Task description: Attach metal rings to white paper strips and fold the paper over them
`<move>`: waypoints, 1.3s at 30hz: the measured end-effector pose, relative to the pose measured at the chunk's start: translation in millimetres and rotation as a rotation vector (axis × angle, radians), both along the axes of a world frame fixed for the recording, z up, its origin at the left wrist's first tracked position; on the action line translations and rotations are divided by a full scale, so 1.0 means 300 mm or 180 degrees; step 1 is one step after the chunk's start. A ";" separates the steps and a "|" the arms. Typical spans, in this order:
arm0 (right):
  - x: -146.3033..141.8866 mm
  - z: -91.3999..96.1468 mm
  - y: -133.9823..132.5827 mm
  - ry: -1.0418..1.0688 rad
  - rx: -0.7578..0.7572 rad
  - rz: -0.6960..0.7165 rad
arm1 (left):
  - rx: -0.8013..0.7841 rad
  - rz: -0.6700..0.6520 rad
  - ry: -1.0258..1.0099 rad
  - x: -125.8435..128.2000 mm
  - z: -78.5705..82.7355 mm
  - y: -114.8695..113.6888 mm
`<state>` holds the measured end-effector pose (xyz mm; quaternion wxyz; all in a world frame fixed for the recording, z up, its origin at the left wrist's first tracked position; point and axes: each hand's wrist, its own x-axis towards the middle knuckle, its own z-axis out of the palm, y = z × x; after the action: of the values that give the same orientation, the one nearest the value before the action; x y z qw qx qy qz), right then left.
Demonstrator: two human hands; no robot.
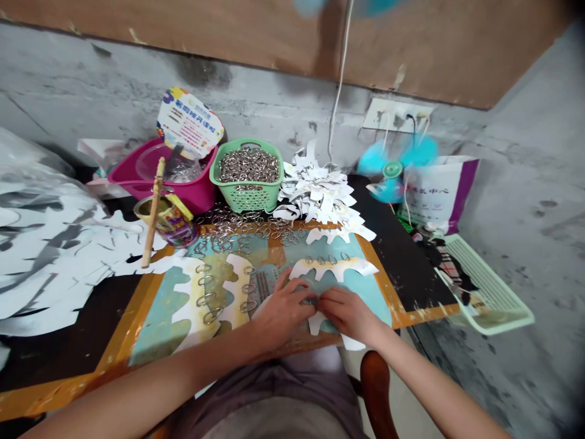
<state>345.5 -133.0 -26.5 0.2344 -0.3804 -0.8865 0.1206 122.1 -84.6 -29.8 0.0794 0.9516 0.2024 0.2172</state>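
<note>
Both hands meet over a white cut-out strip with tabs (315,324) near the table's front edge. My left hand (287,306) is closed at the strip, its fingertips curled toward the right hand. My right hand (350,312) pinches the same strip, its fingertips almost touching the left ones. What lies between the fingertips is hidden. Just beyond them, another white strip (336,268) lies flat with several metal rings along its upper side. To the left are two more strips, one (237,286) beside the other (196,305), with metal rings (205,299) on them.
Loose metal rings (228,231) are scattered behind the strips. A green basket (250,194) full of rings stands beside a magenta basket (196,189). A tin can (176,225) holds a stick (153,213). White cut-outs (320,189) are piled behind; a blue fan (392,169) stands right.
</note>
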 end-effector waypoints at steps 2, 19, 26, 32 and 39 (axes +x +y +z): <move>0.002 0.008 -0.006 -0.0220 0.0110 -0.0004 | -0.0047 0.0064 -0.0013 -0.001 0.002 -0.002; 0.003 -0.003 -0.071 0.0641 -0.0351 -0.0250 | 0.0096 0.0019 -0.0107 -0.001 -0.023 0.000; -0.004 -0.021 -0.085 0.0149 -0.0169 -0.0213 | -0.0014 0.0013 -0.0153 -0.010 -0.005 -0.006; -0.011 -0.009 -0.101 -0.0041 0.0066 -0.0300 | -0.0600 -0.0023 -0.0041 -0.035 0.042 -0.006; -0.024 -0.010 -0.098 -0.0061 0.0032 -0.0392 | -0.0836 0.0188 0.0439 0.037 0.071 0.072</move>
<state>338.3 -162.5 -29.5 0.2348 -0.4342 -0.8642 0.0979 133.1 -63.1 -8.5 0.1827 0.9393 0.2619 0.1252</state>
